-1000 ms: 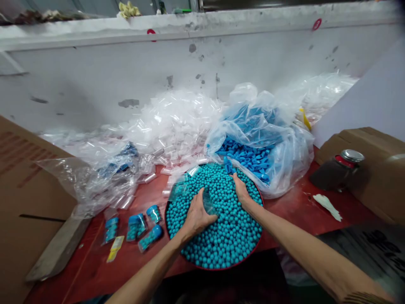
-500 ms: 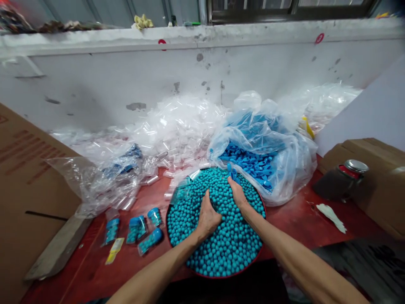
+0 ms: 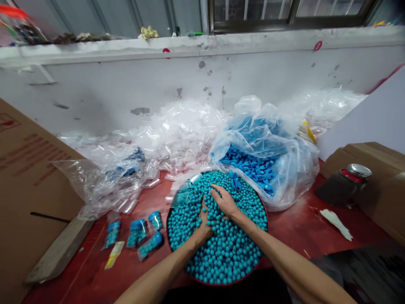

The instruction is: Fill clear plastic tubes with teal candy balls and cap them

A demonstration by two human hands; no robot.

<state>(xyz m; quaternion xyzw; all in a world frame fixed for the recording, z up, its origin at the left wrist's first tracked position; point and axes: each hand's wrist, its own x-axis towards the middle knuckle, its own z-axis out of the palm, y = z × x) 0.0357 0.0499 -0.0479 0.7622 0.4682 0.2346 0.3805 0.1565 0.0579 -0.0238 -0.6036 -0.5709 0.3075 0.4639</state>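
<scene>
A round red-rimmed tub (image 3: 265, 230) is filled with small turquoise balls (image 3: 224, 261). My left hand (image 3: 205, 223) is sunk among the balls near the middle, fingers partly covered and apart, with a few loose balls lying on it. Just to its right, my right hand (image 3: 225, 202) lies over the balls, fingers stretched towards the left hand. I see nothing gripped in either one. A few blue caps (image 3: 234, 181) rest on the balls at the tub's far side, beyond my right hand. Clear tubes (image 3: 182, 196) lie over the tub's far left rim.
Behind the tub stands a plastic bag of blue caps (image 3: 249, 164), beside a heap of clear tubes (image 3: 186, 126). Several filled tubes (image 3: 136, 232) lie left on the red table (image 3: 95, 261). Cardboard boxes (image 3: 34, 177) flank both sides; a dark jar (image 3: 343, 183) stands right.
My right hand has left the blue caps and moved left, close to my left hand. My left hand has turned and sunk into the balls. The view has tilted slightly upward.
</scene>
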